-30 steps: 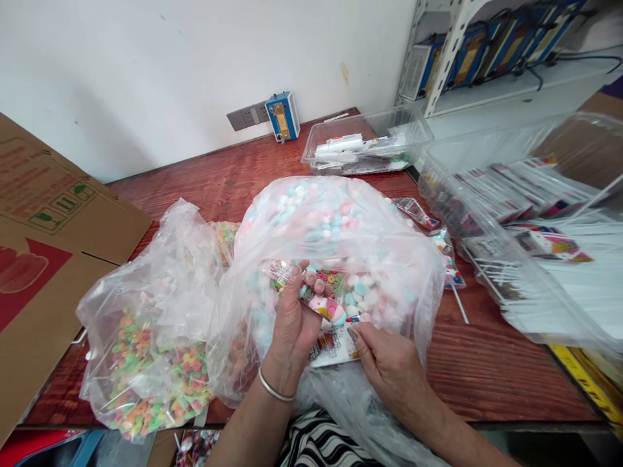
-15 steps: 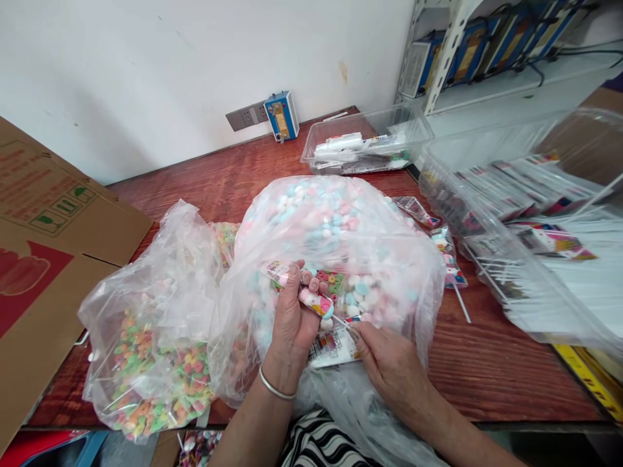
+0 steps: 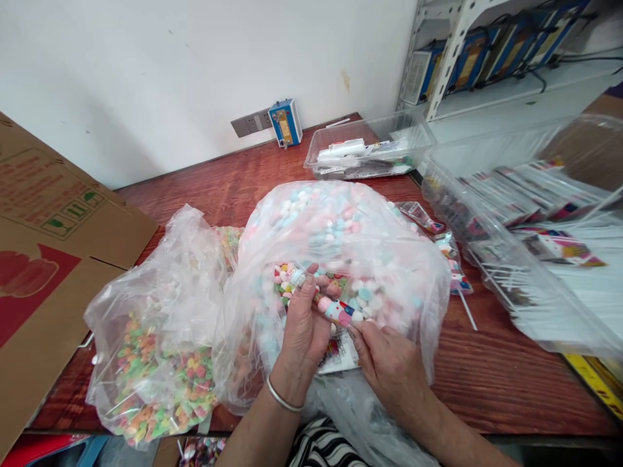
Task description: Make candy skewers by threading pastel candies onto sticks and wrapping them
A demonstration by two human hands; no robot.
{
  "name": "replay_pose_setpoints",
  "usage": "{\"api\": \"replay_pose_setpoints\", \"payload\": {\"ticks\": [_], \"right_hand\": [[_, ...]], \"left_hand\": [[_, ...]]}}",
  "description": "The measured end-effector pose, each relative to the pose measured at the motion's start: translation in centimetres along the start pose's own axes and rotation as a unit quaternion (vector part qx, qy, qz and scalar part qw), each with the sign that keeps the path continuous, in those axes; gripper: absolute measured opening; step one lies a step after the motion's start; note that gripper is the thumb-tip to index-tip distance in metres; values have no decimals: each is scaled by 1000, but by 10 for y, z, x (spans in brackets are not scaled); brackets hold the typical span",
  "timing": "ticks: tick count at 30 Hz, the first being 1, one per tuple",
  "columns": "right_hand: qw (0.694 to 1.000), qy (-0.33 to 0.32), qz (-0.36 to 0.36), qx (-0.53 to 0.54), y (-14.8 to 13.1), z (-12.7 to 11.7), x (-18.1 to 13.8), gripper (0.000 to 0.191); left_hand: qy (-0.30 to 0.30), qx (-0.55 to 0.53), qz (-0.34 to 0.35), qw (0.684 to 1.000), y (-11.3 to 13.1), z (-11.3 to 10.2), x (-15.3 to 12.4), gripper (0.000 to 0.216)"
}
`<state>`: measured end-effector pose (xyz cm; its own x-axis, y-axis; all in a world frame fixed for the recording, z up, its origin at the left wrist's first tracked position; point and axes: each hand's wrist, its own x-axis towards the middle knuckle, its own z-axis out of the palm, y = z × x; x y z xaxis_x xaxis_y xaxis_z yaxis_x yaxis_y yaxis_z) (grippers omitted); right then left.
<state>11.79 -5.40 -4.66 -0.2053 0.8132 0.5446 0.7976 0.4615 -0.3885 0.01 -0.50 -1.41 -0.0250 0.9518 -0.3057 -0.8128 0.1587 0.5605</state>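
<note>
My left hand [image 3: 304,321], with a bangle at its wrist, is closed around a slim printed clear candy packet [image 3: 335,310] with pink and white candies in it. My right hand [image 3: 392,360] pinches the packet's lower end, where the stick seen earlier is hidden by the fingers. Both hands are over a large clear bag [image 3: 413,259] full of pink, blue and white marshmallow-like candies [image 3: 341,217]. Loose coloured candies [image 3: 282,275] lie just beyond my left hand. Partly under the hands is a white printed packet [image 3: 348,360].
To the left are a bag of ring-shaped gummies [image 3: 185,383] and a cardboard box [image 3: 73,214]. At right, a clear bin [image 3: 511,279] holds white sticks and packets. A finished-looking candy packet on a stick [image 3: 455,269] lies beside the bag. Behind stand a clear tray [image 3: 341,170] and a blue device [image 3: 285,123].
The candy packet now reaches down to my right fingers, covering the white stick that showed between the hands. My left hand has shifted slightly right and the view has tilted a little.
</note>
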Motion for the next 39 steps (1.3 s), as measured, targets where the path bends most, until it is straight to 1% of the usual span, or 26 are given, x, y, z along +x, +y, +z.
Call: {"api": "replay_pose_setpoints", "payload": {"ticks": [2,4,6,8,10,12,14,18,22,25,28,31,32,35,37,39], "right_hand": [[1000,-2,4,5,-1,2,2,40],[999,-16,32,41,-2,5,3,38],[990,-49,76,104,0,5,4,32],[975,-94,114,167,1,5,3,28],[962,-122,138,201,2,4,1,26],[957,-117,152,217,2,5,-1,25],[956,-91,157,229,2,7,-2,23],[958,-69,145,236,3,11,-2,25],[952,-50,163,254,4,11,1,23],[948,-53,176,261,4,10,3,22],[950,-57,174,253,6,10,2,23],[949,-57,173,257,8,9,0,21],[948,-59,172,260,8,8,0,21],[944,-70,166,278,6,6,-1,22],[937,-76,168,298,4,5,-1,22],[927,-78,186,315,3,5,0,22]], "left_hand": [[-6,11,-5,1000,-7,2,-3,19],[-6,13,-23,1000,-15,3,-7,20],[-10,17,-34,999,-18,2,-9,25],[-22,24,-35,999,-15,0,-10,29],[-30,23,-33,999,-11,-2,-11,29],[-36,26,-38,998,-10,-4,-12,28],[-37,34,-52,997,-13,-5,-13,25],[-3,49,-55,997,-25,-5,-18,17],[36,77,-30,996,-37,-3,-24,26],[39,89,-26,995,-42,-3,-27,28],[18,100,-44,994,-37,-4,-28,24],[-6,102,-30,994,-26,-5,-26,22],[-5,108,-21,994,-23,-5,-25,22],[22,124,-12,992,-19,-7,-21,21],[40,120,-19,992,-22,-10,-18,23],[55,115,-20,992,-28,-12,-17,25]]}}
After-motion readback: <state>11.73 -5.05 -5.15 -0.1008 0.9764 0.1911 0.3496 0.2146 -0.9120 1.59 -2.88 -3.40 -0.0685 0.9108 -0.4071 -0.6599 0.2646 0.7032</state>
